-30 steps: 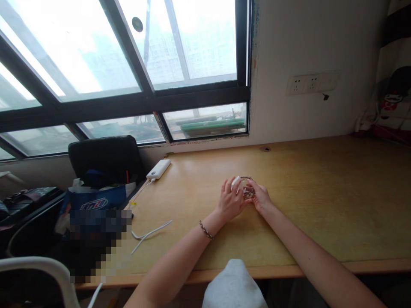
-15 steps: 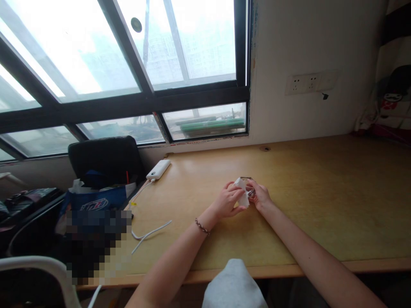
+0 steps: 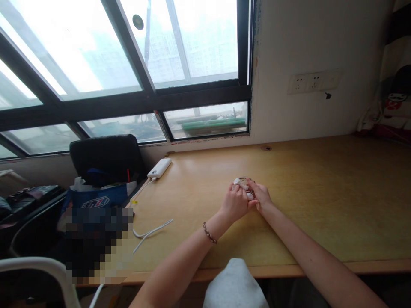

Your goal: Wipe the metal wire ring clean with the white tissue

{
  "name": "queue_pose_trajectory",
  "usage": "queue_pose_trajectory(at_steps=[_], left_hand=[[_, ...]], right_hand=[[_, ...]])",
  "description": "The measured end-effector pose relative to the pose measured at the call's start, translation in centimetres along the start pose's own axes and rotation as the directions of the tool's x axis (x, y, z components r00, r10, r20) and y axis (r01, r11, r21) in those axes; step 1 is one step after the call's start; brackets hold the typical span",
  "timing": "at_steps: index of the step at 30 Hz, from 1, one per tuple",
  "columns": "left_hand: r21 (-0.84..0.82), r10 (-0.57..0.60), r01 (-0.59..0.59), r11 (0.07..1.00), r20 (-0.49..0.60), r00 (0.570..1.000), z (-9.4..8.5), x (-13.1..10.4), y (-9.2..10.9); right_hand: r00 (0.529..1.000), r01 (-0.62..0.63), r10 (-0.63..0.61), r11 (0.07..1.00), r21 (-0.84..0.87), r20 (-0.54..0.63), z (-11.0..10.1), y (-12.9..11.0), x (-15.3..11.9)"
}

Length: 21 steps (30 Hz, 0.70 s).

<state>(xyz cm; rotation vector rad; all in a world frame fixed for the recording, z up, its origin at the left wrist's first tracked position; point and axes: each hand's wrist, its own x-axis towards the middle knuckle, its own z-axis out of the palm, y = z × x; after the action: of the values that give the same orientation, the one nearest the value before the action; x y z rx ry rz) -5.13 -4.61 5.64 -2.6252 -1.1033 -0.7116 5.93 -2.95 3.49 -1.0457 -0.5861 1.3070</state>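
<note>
Counted on the desk (image 3: 321, 192): two hands (image 3: 236, 201) (image 3: 261, 196), one white tissue (image 3: 240, 185), one power bank (image 3: 159, 168), one white cable (image 3: 150, 233). One wall socket strip (image 3: 313, 82).

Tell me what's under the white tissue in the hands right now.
The white tissue is pressed by the left hand onto a small glass object that the right hand steadies on the wooden desk. Only its rim shows; the rest is covered by fingers and tissue.
</note>
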Motion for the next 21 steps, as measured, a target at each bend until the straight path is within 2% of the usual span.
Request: queue_pose_trajectory(at_steps=[3, 9, 15, 18, 21], left_hand=[[-0.046, -0.006, 0.006, 0.999, 0.015, 1.0, -0.1, -0.3, 0.0], [-0.237, -0.001, 0.019, 0.971, 0.076, 0.997, -0.3, -0.9, -1.9], [-0.403, 0.083, -0.038, 0.914, 0.094, 0.992, -1.0, -0.4, -2.4], [-0.384, 0.099, -0.055, 0.922, 0.095, 0.991, -2.0, -0.1, -2.4], [-0.278, 0.107, -0.077, 0.958, 0.095, 0.99, -2.7, 0.0, -2.3]], right_hand=[[0.999, 0.022, -0.021, 0.999, -0.034, 0.026, -0.3, 0.0, 0.1], [0.995, 0.071, -0.06, 0.985, -0.155, 0.076, -0.1, 0.0, -0.2], [0.995, 0.003, 0.0, 1.0, -0.029, 0.103, 0.0, -0.3, -0.3], [0.997, -0.02, 0.018, 0.999, 0.03, 0.071, -0.1, -0.3, -0.1], [0.998, -0.022, 0.02, 0.999, 0.036, 0.062, -0.1, -0.2, 0.1]])
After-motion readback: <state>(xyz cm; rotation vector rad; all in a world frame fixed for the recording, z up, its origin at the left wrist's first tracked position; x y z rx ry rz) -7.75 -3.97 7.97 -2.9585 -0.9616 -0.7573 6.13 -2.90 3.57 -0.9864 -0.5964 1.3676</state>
